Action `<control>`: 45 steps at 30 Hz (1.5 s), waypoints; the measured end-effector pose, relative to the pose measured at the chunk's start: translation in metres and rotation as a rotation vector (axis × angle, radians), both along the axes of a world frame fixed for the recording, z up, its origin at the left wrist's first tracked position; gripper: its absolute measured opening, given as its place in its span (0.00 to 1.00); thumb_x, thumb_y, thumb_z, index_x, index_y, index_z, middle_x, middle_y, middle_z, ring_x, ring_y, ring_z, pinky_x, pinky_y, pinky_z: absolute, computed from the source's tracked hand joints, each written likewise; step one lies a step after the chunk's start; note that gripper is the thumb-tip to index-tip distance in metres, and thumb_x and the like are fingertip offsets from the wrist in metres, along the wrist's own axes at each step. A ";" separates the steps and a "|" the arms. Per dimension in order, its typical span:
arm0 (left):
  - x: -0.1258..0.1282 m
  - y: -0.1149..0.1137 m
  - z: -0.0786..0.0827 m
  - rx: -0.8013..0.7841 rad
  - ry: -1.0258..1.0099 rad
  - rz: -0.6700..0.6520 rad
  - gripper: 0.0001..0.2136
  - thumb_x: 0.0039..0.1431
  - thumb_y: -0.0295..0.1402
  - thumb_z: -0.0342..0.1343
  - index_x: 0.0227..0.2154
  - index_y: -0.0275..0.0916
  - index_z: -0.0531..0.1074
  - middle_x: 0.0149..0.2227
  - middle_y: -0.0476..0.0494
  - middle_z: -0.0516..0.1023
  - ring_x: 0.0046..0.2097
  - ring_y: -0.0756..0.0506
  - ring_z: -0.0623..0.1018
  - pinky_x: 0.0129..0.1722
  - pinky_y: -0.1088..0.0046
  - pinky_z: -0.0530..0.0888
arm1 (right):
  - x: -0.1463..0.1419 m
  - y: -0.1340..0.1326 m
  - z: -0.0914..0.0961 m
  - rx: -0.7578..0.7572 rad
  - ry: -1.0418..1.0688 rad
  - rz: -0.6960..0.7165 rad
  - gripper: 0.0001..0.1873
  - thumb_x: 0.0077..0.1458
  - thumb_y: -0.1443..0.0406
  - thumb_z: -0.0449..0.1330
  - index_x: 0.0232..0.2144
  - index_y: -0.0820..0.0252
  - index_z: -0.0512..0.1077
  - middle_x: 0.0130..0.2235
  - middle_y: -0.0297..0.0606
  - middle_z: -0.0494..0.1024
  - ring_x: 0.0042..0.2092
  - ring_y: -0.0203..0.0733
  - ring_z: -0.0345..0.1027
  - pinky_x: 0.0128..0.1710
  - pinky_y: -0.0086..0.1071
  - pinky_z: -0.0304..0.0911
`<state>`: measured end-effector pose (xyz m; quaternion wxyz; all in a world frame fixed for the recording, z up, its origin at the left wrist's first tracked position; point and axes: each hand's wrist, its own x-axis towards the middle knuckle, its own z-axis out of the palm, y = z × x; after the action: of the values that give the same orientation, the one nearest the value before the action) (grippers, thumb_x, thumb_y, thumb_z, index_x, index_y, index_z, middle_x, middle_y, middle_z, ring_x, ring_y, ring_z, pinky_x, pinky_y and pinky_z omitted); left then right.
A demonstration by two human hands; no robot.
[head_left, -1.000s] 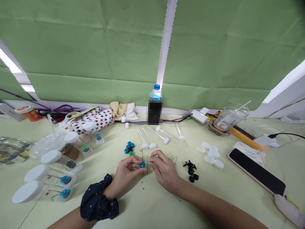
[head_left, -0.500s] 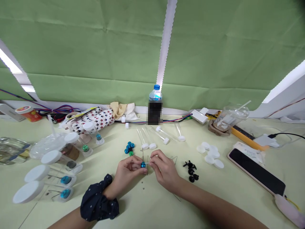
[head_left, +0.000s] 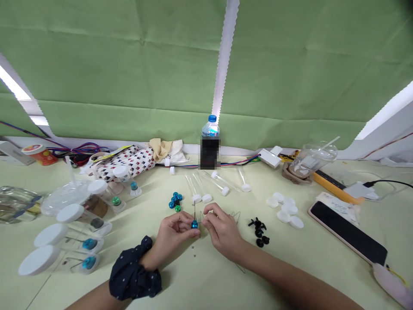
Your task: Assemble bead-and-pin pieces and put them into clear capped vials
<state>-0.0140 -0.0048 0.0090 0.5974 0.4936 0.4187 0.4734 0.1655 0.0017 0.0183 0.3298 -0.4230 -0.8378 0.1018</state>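
Note:
My left hand (head_left: 178, 227) is closed, thumb and fingers gripping a small blue metal hub (head_left: 194, 224). A thin metal rod (head_left: 194, 209) stands upright from the hub. To its right, my right hand (head_left: 222, 227) pinches a second thin metal rod (head_left: 199, 222) that reaches the hub's side; the fingers cover most of it. Two tiny dark screw-like bits (head_left: 193, 252) lie on the table below the hands. Just beyond my left hand is a cluster of blue, black and green hubs (head_left: 175, 199). Bent thin wires (head_left: 238, 217) lie partly under my right hand.
Capped clear tubes (head_left: 222, 183) lie farther back, before a water bottle (head_left: 211, 129). On the left stand white-lidded containers (head_left: 51, 234) with hubs inside. Black plastic parts (head_left: 258, 232), white discs (head_left: 287, 209) and a phone (head_left: 346, 232) lie on the right.
Both hands stay nearly in place, still holding the blue hub and the thin rod. The hub and upright rod have shifted very slightly.

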 end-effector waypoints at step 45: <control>0.000 0.000 0.004 0.021 0.007 0.018 0.09 0.44 0.30 0.64 0.24 0.34 0.68 0.33 0.47 0.69 0.29 0.50 0.76 0.33 0.70 0.76 | 0.002 0.003 0.006 0.138 -0.009 -0.006 0.13 0.60 0.70 0.47 0.29 0.61 0.69 0.30 0.39 0.66 0.30 0.34 0.60 0.28 0.26 0.57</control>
<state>-0.0138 -0.0045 0.0133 0.5864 0.4979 0.4201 0.4814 0.1680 0.0047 0.0242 0.3548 -0.4023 -0.8430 0.0407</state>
